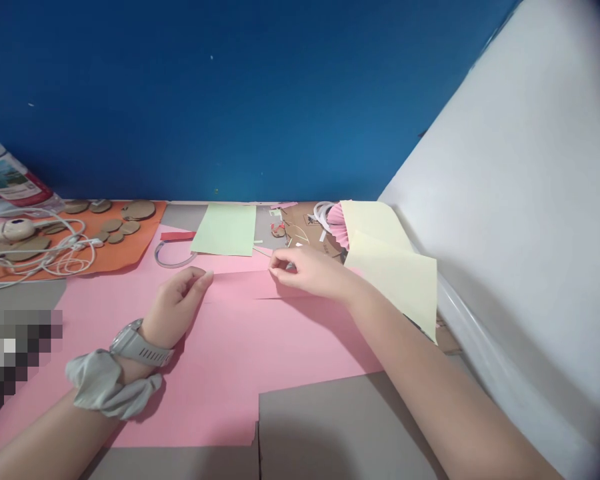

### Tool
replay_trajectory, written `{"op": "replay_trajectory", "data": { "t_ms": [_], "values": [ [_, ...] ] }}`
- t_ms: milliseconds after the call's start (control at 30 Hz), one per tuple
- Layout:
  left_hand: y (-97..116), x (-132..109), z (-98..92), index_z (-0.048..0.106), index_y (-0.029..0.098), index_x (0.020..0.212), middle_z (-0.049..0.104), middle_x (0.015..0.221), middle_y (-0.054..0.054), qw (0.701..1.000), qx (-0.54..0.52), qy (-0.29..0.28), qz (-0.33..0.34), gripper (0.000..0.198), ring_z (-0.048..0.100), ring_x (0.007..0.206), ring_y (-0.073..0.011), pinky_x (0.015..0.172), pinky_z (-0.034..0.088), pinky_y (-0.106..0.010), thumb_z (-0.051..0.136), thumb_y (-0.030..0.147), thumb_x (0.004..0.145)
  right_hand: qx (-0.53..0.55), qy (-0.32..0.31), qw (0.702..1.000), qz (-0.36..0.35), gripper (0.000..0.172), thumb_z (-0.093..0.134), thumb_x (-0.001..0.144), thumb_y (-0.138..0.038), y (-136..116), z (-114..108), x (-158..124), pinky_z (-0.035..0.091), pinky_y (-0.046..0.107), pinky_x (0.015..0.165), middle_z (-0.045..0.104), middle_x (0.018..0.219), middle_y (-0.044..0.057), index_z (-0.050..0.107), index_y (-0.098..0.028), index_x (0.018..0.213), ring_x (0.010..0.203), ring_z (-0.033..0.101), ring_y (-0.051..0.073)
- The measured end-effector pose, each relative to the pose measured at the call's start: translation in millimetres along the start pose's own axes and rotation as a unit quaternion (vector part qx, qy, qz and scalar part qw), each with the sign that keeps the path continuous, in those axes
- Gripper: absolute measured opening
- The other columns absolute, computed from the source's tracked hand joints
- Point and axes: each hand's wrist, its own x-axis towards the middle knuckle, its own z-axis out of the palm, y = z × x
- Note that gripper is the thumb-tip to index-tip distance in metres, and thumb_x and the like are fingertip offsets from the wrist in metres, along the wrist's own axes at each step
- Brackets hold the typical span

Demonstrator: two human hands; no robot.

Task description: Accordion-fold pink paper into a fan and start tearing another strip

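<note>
A narrow pink paper strip [240,285] stretches between my two hands, just above a large pink paper sheet [220,373]. My left hand [179,300] pinches the strip's left end between thumb and fingers. Farther right, my right hand [303,270] is closed on the strip's upper edge with thumb and forefinger. Part of the strip passes behind the right hand and wrist. The large sheet lies flat on the grey table, with a piece cut away at its lower right. A grey watch [139,343] and a grey scrunchie [107,383] sit on the left wrist.
Behind the hands lie a pale green sheet [225,230] and a red-and-grey curved strip [176,250]. Pale yellow paper [395,273] stands at the right near the white wall. White earphone wires [63,250] and brown cardboard discs [139,210] rest on orange paper [130,250].
</note>
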Motion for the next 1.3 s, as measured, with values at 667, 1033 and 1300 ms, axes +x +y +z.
{"op": "replay_trajectory", "data": {
  "t_ms": [667, 1033, 1300],
  "values": [
    [0, 10, -11.7, 0.054, 0.018, 0.078, 0.054, 0.071, 0.003, 0.997, -0.003, 0.046, -0.068, 0.027, 0.049, 0.071, -0.0139, 0.067, 0.040, -0.023, 0.046, 0.042, 0.084, -0.079, 0.013, 0.993, 0.092, 0.024, 0.042, 0.086, -0.040, 34, -55, -20, 0.031, 0.027, 0.059, 0.063, 0.084, 0.001, 0.059, -0.022, 0.084, 0.069, 0.052, 0.015],
    [0, 7, -11.8, 0.055, 0.018, 0.084, 0.050, 0.065, 0.004, 0.996, 0.029, 0.066, -0.053, 0.028, 0.046, 0.067, -0.0140, 0.063, 0.037, -0.023, 0.046, 0.045, 0.084, -0.071, 0.007, 0.996, 0.059, 0.023, 0.043, 0.087, -0.041, 22, -39, -9, 0.030, 0.027, 0.059, 0.062, 0.085, 0.000, 0.060, -0.024, 0.087, 0.070, 0.051, 0.014],
    [0, 6, -10.9, 0.055, 0.018, 0.081, 0.048, 0.060, 0.005, 0.997, 0.035, 0.060, -0.045, 0.029, 0.044, 0.061, -0.0127, 0.060, 0.036, -0.023, 0.047, 0.046, 0.083, -0.081, -0.019, 0.994, 0.066, 0.021, 0.043, 0.085, -0.037, 29, -51, -15, 0.028, 0.027, 0.057, 0.058, 0.077, -0.001, 0.058, -0.024, 0.080, 0.063, 0.047, 0.013]
  ]
}}
